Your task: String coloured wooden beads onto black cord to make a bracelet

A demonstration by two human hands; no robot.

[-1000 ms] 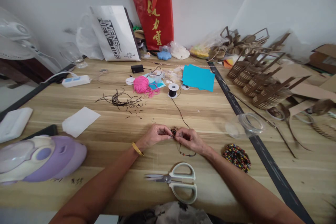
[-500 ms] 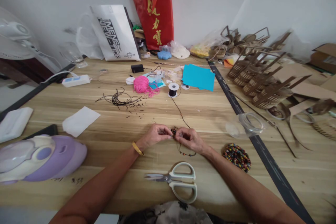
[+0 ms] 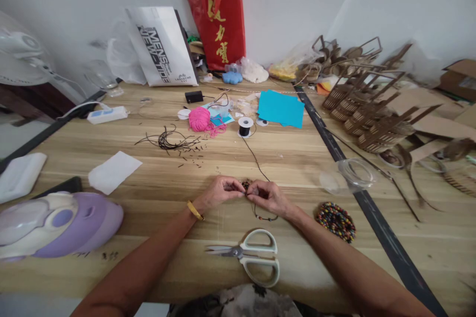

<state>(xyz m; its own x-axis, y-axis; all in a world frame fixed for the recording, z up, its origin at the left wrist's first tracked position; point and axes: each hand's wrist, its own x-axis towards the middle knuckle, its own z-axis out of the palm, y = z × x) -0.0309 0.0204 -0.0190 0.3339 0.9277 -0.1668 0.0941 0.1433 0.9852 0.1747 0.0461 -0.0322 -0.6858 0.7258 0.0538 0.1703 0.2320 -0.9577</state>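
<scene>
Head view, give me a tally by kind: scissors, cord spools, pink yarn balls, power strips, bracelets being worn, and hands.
Scissors: 1
Black cord spool: 1
Pink yarn ball: 1
White power strip: 1
Yellow bracelet: 1
Left hand and right hand: 2
Total: 7

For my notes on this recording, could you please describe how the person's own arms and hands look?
The left hand and right hand are ungloved, and both forearms are bare, with no sleeves showing. A yellow band circles the left wrist; no band shows on the right wrist.
</scene>
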